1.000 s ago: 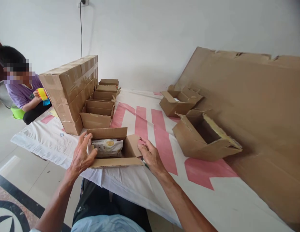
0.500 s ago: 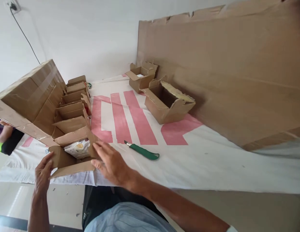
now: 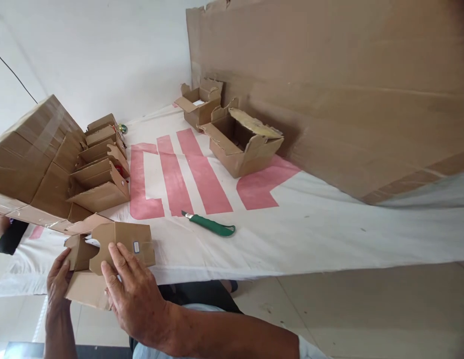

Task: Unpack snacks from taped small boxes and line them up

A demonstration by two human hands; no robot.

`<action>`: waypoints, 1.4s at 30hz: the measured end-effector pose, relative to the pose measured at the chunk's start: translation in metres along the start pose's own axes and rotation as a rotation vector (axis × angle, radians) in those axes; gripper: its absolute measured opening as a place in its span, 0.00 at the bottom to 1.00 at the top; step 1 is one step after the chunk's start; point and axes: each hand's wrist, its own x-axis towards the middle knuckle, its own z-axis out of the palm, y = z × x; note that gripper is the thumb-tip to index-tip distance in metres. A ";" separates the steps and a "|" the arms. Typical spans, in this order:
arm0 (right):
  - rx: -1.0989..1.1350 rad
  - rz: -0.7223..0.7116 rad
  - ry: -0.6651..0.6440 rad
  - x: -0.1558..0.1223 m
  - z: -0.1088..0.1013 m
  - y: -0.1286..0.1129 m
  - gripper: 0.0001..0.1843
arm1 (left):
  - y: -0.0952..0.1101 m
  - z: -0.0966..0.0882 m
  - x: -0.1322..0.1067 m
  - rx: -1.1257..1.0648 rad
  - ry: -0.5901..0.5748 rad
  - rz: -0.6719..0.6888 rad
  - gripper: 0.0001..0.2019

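Note:
A small cardboard box (image 3: 140,234) stands at the table's near left edge, its flaps partly raised and a small label on its right side. My left hand (image 3: 60,279) grips the left end flap between thumb and fingers. With fingers stretched out, my right hand (image 3: 130,289) presses on the right end flap, which is folded inward over the opening. Only a sliver of the white contents shows between the flaps. The front flap (image 3: 88,289) hangs outward below my hands. To the right lies a green utility knife (image 3: 211,224), its blade end pointing left.
Several small open boxes (image 3: 101,192) stand in a row beside a stack of larger taped cartons (image 3: 33,144). Two torn-open boxes (image 3: 239,157) sit farther back by a large cardboard sheet (image 3: 329,99). A white cloth with pink markings (image 3: 202,184) covers the table. Another person's arm (image 3: 11,234) shows at far left.
The right end flap has folded inward, covering most of the white packet. My right hand has moved from the box's right edge onto that flap. The view has shifted to the right.

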 end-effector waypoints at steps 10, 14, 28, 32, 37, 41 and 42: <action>0.061 0.000 -0.011 0.000 0.000 -0.002 0.27 | -0.011 -0.003 0.000 0.056 -0.013 -0.005 0.40; 0.109 0.010 -0.023 0.004 -0.010 0.007 0.25 | -0.018 -0.006 0.000 0.002 -0.007 -0.003 0.42; 0.359 0.718 -0.025 0.000 -0.052 0.158 0.34 | 0.040 0.050 -0.072 0.386 -0.284 0.607 0.29; 0.481 0.952 -0.025 -0.004 -0.070 0.195 0.40 | 0.081 0.051 -0.067 0.396 -0.596 0.694 0.23; 0.638 1.115 0.001 -0.009 -0.077 0.219 0.43 | 0.110 0.072 -0.055 0.382 -0.826 0.845 0.18; 0.680 1.138 0.016 -0.013 -0.076 0.219 0.43 | 0.114 0.088 -0.055 0.436 -0.790 0.916 0.15; 0.687 1.137 0.020 -0.015 -0.075 0.217 0.44 | 0.113 0.087 -0.055 0.425 -0.756 0.883 0.14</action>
